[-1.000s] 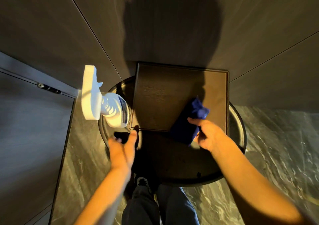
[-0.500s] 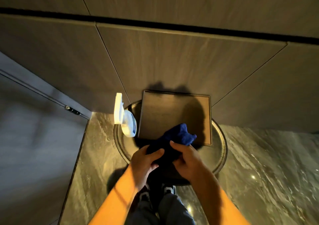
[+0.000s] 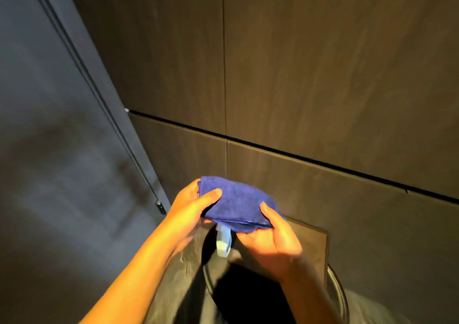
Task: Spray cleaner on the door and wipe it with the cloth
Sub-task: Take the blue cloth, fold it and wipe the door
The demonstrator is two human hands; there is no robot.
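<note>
- The left hand [image 3: 191, 205] is curled around the left end of the folded dark blue fuzzy cloth [image 3: 237, 204]. Its thumb lies flat on top and its fingers hide behind the cloth.
- The right hand [image 3: 270, 236] is half open, palm up, under the right end of the cloth. Its thumb presses on the top and the cloth's lower edge rests on its fingers.
- Both hands hold the cloth up in the air, in front of the brown wooden wall panels [image 3: 323, 75].
- The white spray bottle [image 3: 222, 243] shows only a little, just below the cloth and between the two hands. It stands near the left edge of the round dark table [image 3: 340, 296]. No hand touches it.
- A flat brown square tray [image 3: 315, 246] lies on the table, mostly hidden behind the right hand.
- The dark grey door [image 3: 49, 162] is on the left side, well apart from the cloth.
</note>
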